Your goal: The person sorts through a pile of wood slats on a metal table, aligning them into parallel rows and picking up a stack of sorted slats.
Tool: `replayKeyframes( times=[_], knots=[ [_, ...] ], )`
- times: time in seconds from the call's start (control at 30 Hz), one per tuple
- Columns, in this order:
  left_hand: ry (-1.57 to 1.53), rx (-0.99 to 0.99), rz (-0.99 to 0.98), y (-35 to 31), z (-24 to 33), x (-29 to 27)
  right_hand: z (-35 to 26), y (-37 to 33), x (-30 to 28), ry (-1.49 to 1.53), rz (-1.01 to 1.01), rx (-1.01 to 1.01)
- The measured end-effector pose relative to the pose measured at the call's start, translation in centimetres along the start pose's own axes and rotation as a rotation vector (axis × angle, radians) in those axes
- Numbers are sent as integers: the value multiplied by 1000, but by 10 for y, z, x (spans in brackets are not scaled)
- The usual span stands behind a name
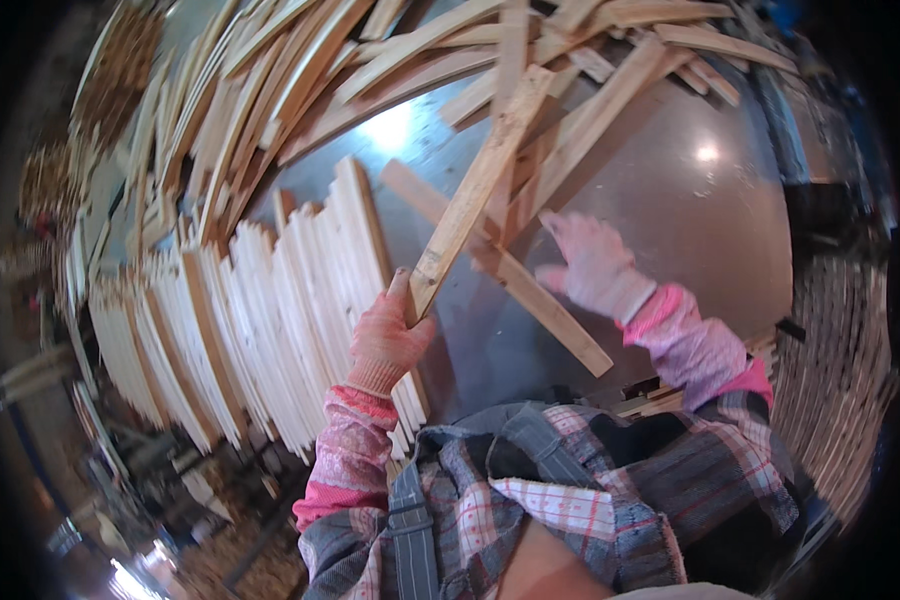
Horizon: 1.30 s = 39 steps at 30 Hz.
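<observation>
My left hand (388, 342), in a pale pinkish glove, is closed round the near end of a long wooden strip (482, 185). That strip slants up and away to the right, over other wood. To its right my right hand (598, 268), gloved the same way and slightly blurred, is open with its thumb and fingers apart and nothing in it. Just left of it lies another wooden strip (555, 312), crossing beneath the held one on the metal tabletop (690, 215). Close by my left hand, a row of pale strips (305, 290) lies side by side.
Loose strips (420, 55) lie in a jumbled heap along the table's far side. A tall stack of wood (120, 60) stands at the far left. On the right, beyond the table edge, is a large pile of greyish strips (835, 370).
</observation>
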<state>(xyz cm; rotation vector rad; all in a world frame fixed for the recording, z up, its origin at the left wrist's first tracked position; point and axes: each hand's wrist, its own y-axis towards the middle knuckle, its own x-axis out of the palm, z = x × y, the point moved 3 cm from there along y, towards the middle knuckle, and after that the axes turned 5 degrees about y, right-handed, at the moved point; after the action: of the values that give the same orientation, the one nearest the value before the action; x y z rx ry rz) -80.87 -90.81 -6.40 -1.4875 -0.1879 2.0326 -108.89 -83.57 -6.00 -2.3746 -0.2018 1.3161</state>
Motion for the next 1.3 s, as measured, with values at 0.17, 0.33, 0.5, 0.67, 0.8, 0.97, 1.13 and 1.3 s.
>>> replayKeyframes(
  times=[0.17, 0.33, 0.5, 0.67, 0.8, 0.97, 1.13, 1.3],
  knots=[
    [-72, -35, 189, -48, -51, -6, 0, -22, 116, -49, -46, 201],
    [-910, -174, 297, -85, -112, 1, -1, -30, 119, 206, 118, 197],
    [-765, -418, 408, -108, -169, -6, -65, -13, 139, 714, -42, 220],
    [-521, -302, 729, -127, -254, -4, -149, 5, 211, 372, -39, 21],
    [-329, -312, 615, -145, -335, -68, -144, 9, 262, 344, 154, 71],
    [-127, -392, 748, -171, -484, -113, -158, -4, 272, 112, 537, 314],
    [523, -314, 540, -174, -630, -84, -184, -13, 266, 918, 408, 400],
    [215, -377, 717, -199, -640, -97, -170, -7, 259, 510, 522, 627]
  ],
)
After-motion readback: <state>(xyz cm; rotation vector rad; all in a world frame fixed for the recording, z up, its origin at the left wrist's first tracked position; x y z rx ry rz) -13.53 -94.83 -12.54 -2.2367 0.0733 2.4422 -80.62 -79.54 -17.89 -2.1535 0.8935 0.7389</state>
